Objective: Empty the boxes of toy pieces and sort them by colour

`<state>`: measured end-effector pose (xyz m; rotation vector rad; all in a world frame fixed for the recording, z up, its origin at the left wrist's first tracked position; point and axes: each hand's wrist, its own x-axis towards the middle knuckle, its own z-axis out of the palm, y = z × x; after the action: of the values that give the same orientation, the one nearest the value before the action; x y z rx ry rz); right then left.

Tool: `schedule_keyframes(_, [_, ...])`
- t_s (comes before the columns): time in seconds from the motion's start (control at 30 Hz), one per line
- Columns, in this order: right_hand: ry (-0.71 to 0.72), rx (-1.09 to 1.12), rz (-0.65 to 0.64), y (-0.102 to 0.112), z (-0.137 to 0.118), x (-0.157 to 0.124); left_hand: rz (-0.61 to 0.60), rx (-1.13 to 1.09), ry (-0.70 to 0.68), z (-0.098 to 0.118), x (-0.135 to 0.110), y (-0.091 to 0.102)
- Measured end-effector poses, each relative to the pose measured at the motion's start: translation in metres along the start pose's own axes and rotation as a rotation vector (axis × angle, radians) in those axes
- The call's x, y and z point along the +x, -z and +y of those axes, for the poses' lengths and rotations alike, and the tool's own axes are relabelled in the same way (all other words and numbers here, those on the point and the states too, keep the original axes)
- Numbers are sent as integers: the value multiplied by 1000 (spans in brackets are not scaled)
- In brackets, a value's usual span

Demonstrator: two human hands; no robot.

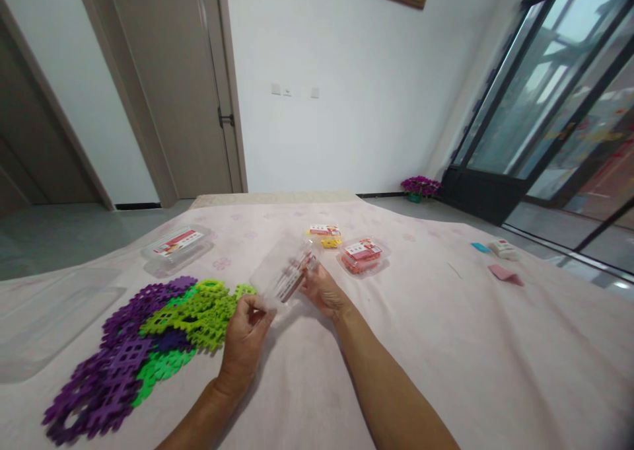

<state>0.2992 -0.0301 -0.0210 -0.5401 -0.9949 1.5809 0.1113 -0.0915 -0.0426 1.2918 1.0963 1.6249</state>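
Both hands hold one clear plastic box (283, 271) with a red-and-white label, lifted a little above the pink cloth (421, 344). My left hand (244, 344) grips its near end with curled fingers. My right hand (324, 291) closes on its far right side. The box looks empty. Just left of it lies a heap of purple and green interlocking plastic pieces (148, 344).
A clear box of red pieces (362, 256) and one of yellow pieces (325, 235) stand farther back. An empty-looking labelled box (177, 246) and a large clear lid or tray (44, 318) are on the left. Small pink, blue and white items (500, 258) lie at the right.
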Motion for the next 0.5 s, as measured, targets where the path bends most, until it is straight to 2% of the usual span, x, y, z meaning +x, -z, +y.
schedule_keyframes(0.13, [-27, 55, -16, -15, 13, 0, 0, -217, 191, 8, -2, -12])
schedule_keyframes(0.3, [71, 14, 55, -28, 10, 1, -21, -346, 346, 13, -1, -13])
schedule_keyframes(0.4, [121, -12, 82, -27, 7, 4, 14, -284, 330, 8, 1, -11])
schedule_keyframes(0.5, [130, -87, 107, -21, 6, 5, 53, -215, 237, 8, 5, -8])
